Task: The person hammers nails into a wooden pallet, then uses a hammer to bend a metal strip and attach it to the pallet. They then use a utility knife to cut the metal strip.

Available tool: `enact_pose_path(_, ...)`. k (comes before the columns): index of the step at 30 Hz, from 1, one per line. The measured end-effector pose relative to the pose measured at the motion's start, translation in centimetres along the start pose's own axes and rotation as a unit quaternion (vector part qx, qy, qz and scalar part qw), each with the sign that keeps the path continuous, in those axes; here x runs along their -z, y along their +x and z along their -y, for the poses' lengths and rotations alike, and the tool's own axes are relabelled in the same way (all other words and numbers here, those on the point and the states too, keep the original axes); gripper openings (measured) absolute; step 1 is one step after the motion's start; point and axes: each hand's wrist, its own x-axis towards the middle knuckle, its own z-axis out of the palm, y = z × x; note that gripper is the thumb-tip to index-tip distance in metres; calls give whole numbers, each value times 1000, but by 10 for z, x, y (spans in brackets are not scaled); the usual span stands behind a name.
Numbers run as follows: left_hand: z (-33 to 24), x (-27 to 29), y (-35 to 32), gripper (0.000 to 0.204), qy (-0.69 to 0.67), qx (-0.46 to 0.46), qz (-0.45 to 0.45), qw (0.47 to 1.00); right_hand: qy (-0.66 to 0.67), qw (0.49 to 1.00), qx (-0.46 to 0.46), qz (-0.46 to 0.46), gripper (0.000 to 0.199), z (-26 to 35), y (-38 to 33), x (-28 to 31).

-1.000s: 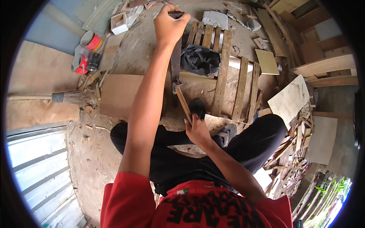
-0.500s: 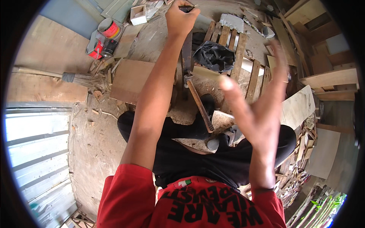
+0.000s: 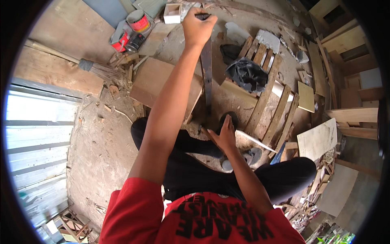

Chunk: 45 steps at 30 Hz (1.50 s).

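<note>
At the far end of my outstretched left arm, my left hand [image 3: 198, 26] is closed around the top of a long dark wooden board [image 3: 206, 73] that stands between my legs. Low between my knees is my right hand [image 3: 224, 137], its thumb and fingers spread apart. A hammer [image 3: 201, 129] lies beside the thumb; its head and a bit of handle show, and the rest is hidden by the hand. I cannot tell how firmly the palm touches that handle.
A slatted wooden pallet [image 3: 266, 95] with a black plastic bag [image 3: 248, 75] is ahead right. Plywood [image 3: 152, 83], a broom [image 3: 93, 69] and paint cans [image 3: 138, 21] are at left. A blue handsaw [image 3: 278, 154] is by my right knee, near wood scraps [image 3: 321, 183].
My right hand has dropped from a raised, spread position to between my knees. The hammer, which leaned against the board, is now lower. My left hand keeps its grip; the view has shifted.
</note>
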Motion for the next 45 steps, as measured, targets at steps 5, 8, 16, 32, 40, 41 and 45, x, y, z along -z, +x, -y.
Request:
enact_pose_path(5, -7, -2, -3, 21, -19, 29, 33, 999, -88, 974, -86, 188, 88, -15, -4, -3)
enact_pose_path(8, -3, -9, -9, 18, -59, -2, 40, 997, -114, 979, -67, 157, 75, -19, -7, -25)
enact_pose_path(16, -17, -18, -22, 13, -78, 38, 68, 994, -23, 981, -76, 176, 41, 3, -24, 3)
enact_pose_path(32, -18, 26, -9, 21, -134, 11, 87, 987, 572, 780, -214, 140, 42, 73, -66, 125)
enact_pose_path(40, -26, 50, -46, 37, -286, 121, 177, 934, 794, 541, -179, 210, 38, 44, -69, 137)
enact_pose_path(41, -21, 55, -51, 39, -320, 147, 191, 916, 802, 530, -158, 224, 39, 45, -69, 137)
enact_pose_path(45, -5, 62, -70, 47, -256, 188, 212, 924, 801, 540, -117, 231, 40, 48, -68, 148)
